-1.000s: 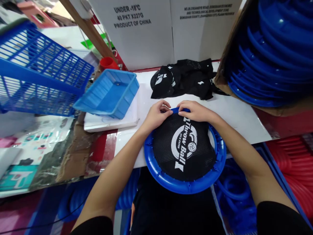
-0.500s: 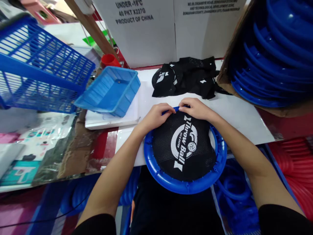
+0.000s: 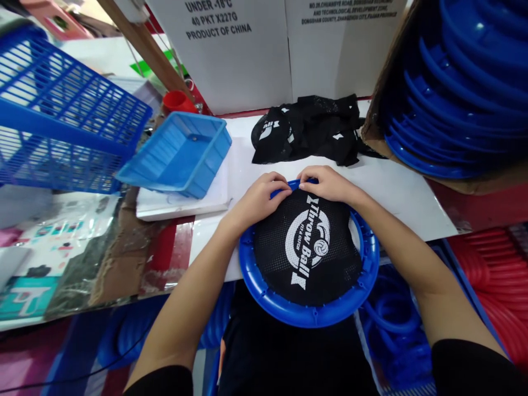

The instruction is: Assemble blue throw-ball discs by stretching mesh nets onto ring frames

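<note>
Black mesh [image 3: 272,256], lower centre, inside blue ring [image 3: 314,318]; left grip [image 3: 266,195] and right grip [image 3: 325,183] pinched closed on its upper edge, apparently to steady it.

the black mesh [image 3: 307,250] reads "throw ball"; the white carton [image 3: 237,66], "40 pkt x227g, product of china".

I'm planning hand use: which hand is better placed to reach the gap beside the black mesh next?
Probably the right hand: the gap lies on its side of the blue ring. The left hand, also touching the ring, is farther away.
</note>
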Demonstrator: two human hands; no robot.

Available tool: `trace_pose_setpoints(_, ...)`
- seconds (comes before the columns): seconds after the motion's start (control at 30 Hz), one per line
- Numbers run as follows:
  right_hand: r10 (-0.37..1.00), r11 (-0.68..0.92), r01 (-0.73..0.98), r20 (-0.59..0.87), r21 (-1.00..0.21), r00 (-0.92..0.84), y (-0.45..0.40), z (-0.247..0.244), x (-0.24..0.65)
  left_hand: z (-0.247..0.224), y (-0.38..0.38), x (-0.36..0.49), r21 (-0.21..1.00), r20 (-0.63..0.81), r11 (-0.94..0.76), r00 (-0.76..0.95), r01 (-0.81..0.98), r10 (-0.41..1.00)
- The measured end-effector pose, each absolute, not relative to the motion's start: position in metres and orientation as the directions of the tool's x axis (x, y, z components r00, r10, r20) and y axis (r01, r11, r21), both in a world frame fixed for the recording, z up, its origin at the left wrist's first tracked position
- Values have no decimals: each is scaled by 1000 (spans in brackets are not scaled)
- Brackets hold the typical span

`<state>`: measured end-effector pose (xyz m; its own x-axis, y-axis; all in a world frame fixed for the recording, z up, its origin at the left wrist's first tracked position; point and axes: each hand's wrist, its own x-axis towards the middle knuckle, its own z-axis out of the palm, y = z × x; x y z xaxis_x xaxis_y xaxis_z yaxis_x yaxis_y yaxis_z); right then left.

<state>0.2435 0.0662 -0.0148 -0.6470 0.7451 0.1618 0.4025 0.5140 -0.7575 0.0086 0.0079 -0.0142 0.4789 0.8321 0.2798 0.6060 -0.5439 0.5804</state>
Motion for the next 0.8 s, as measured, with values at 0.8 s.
trace_pose_setpoints(0.8,691,650,622,-3,-437,-723,50,6,300,1,-2,4,210,97,-517,508,830,856)
